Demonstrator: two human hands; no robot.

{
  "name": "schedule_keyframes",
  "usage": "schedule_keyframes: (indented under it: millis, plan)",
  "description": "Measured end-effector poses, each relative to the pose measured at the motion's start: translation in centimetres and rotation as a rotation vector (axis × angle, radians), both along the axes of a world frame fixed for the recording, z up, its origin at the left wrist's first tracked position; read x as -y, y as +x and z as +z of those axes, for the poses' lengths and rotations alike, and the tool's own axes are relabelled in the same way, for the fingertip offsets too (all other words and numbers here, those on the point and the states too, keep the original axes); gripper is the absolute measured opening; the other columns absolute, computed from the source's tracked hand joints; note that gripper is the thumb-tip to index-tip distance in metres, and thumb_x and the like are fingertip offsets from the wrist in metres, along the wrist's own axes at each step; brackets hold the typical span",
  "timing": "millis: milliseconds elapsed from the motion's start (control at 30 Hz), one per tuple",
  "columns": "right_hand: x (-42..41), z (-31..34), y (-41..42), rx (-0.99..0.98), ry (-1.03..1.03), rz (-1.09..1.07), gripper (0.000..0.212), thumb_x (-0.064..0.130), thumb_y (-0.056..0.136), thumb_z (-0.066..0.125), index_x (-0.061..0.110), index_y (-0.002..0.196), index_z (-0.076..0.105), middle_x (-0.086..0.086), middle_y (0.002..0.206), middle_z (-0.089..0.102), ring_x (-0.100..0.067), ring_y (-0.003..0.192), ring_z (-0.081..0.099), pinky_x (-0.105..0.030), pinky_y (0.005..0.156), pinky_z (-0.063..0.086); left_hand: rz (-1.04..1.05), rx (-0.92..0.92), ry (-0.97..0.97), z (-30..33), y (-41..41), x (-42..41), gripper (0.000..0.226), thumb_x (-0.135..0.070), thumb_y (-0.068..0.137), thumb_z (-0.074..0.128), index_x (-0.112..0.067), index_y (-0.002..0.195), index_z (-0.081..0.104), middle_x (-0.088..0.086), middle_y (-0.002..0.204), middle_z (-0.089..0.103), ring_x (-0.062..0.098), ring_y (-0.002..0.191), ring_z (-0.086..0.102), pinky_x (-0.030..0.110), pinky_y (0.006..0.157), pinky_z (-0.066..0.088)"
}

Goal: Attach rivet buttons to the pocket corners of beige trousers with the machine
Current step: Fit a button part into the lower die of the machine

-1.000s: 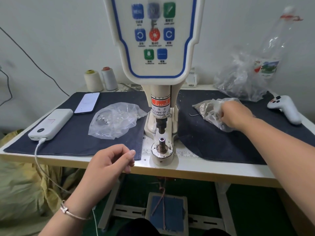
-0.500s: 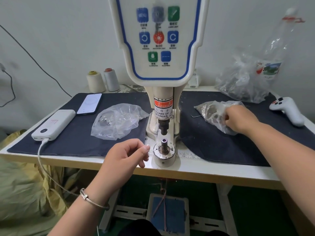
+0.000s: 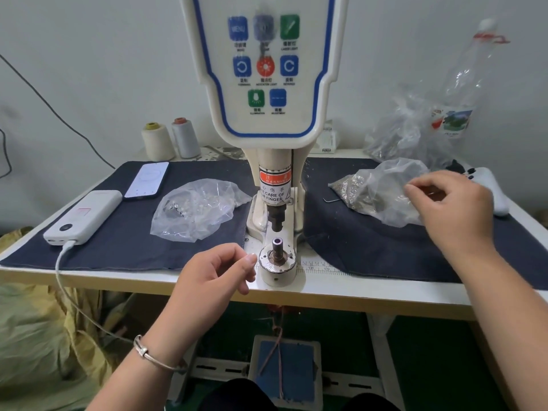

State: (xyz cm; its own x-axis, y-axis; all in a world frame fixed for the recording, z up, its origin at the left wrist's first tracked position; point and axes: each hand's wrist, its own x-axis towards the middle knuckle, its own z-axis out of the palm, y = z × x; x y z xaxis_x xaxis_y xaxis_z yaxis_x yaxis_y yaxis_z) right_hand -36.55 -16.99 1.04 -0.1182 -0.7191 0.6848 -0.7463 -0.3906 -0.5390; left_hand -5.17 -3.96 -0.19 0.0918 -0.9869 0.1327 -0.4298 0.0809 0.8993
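Note:
The rivet machine [image 3: 267, 84] stands mid-table, its lower die post [image 3: 277, 243] bare under the punch [image 3: 275, 221]. My left hand [image 3: 219, 274] hovers just left of the die, thumb and forefinger pinched on a rivet piece too small to make out. My right hand [image 3: 450, 203] is above the right plastic bag of metal rivets [image 3: 367, 191], fingertips pinched together on something tiny. A second bag of parts [image 3: 198, 209] lies left of the machine. A beige-yellow cloth heap [image 3: 32, 327] sits below the table's left end; no trousers lie on the table.
On the dark mats lie a power bank [image 3: 83, 215] with its cable, a phone [image 3: 148, 179] and a white controller [image 3: 492, 188]. Two thread cones [image 3: 157, 142], a large bag [image 3: 409, 134] and a bottle [image 3: 462, 84] stand behind. A foot pedal [image 3: 284, 369] sits below.
My left hand has moved up and right, close to the lower die. My right hand has come out of the right bag and lifted, fingertips pinched.

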Motion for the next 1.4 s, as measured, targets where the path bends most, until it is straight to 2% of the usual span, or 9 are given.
schedule_keyframes:
  millis: [67,233,333,533,767,900,1067,1233,1400]
  plan:
    - [-2.9,0.2,1.6,0.297,0.037,0.104,0.019,0.013,0.082,0.072,0.027,0.071,0.070,0.005,0.071,0.070,-0.003,0.064,0.062,-0.012,0.063,0.048,-0.016,-0.044,-0.020,0.2,-0.2,-0.6,0.030,-0.029,0.096,0.064,-0.022,0.067,0.065,0.001,0.062,0.065,0.001,0.057,0.056,0.009,0.060,0.042]
    - [-10.2,0.0,8.2,0.833,0.287,0.667,0.011,0.009,0.072,0.077,0.019,0.078,0.076,-0.010,0.071,0.072,-0.018,0.059,0.067,-0.021,0.055,0.053,-0.141,-0.231,0.025,0.8,-1.6,-2.3,0.013,-0.036,0.084,0.068,-0.025,0.083,0.073,0.001,0.075,0.071,0.006,0.063,0.062,0.013,0.058,0.045]
    - [-12.3,-0.4,11.2,0.790,0.359,0.779,0.011,0.007,0.074,0.078,0.016,0.079,0.075,-0.008,0.074,0.073,-0.018,0.064,0.069,-0.021,0.059,0.053,-0.165,-0.379,0.057,1.0,-2.5,-2.8,0.015,-0.034,0.081,0.072,-0.024,0.090,0.077,0.001,0.078,0.072,0.005,0.063,0.060,0.014,0.056,0.045]
    - [-13.7,-0.3,13.3,0.419,0.145,0.718,0.006,0.012,0.083,0.069,0.012,0.085,0.074,0.009,0.083,0.065,-0.017,0.080,0.064,-0.023,0.069,0.051,-0.218,-0.767,0.189,1.8,-2.3,-3.1,0.016,-0.022,0.080,0.076,-0.010,0.090,0.079,0.005,0.081,0.070,0.006,0.066,0.061,0.016,0.054,0.047]
    - [-13.6,-0.9,13.1,0.574,0.272,0.780,0.007,0.015,0.079,0.073,0.014,0.084,0.078,0.003,0.083,0.066,-0.016,0.082,0.066,-0.025,0.072,0.054,-0.246,-0.942,0.372,1.4,-2.2,-2.8,0.012,-0.011,0.071,0.081,-0.005,0.082,0.078,0.005,0.072,0.067,0.005,0.055,0.058,0.014,0.047,0.044]
    - [-13.4,-0.8,12.6,0.804,0.484,0.831,0.012,0.024,0.066,0.080,0.020,0.076,0.077,-0.001,0.078,0.070,-0.012,0.075,0.066,-0.021,0.064,0.051,-0.261,-0.925,0.372,1.3,-2.4,-2.5,0.018,-0.016,0.064,0.081,-0.006,0.080,0.079,0.004,0.071,0.067,0.005,0.055,0.059,0.013,0.048,0.044]
    - [-13.3,-0.4,12.7,0.865,0.618,0.768,0.026,0.037,0.058,0.080,0.017,0.074,0.077,-0.008,0.072,0.072,-0.013,0.062,0.062,-0.021,0.057,0.051,-0.216,-0.801,0.211,1.2,-2.6,-1.9,0.008,-0.015,0.072,0.075,-0.012,0.078,0.079,0.001,0.070,0.067,0.006,0.059,0.058,0.014,0.052,0.044]
    - [-13.0,0.1,13.2,0.943,0.689,0.750,0.025,0.035,0.062,0.073,0.015,0.077,0.079,-0.009,0.074,0.072,-0.014,0.063,0.063,-0.020,0.053,0.049,-0.072,-0.347,-0.173,0.8,-2.6,-1.5,0.014,-0.035,0.075,0.074,-0.023,0.083,0.077,-0.006,0.069,0.069,0.005,0.062,0.060,0.015,0.060,0.048]
    - [-12.1,0.5,13.2,1.025,0.830,0.753,0.032,0.034,0.060,0.075,0.008,0.078,0.079,-0.010,0.074,0.071,-0.011,0.059,0.062,-0.019,0.047,0.045,-0.008,-0.011,-0.439,0.4,-2.6,-1.4,0.004,-0.026,0.084,0.073,-0.024,0.087,0.075,-0.009,0.079,0.071,0.008,0.072,0.066,0.012,0.065,0.047]
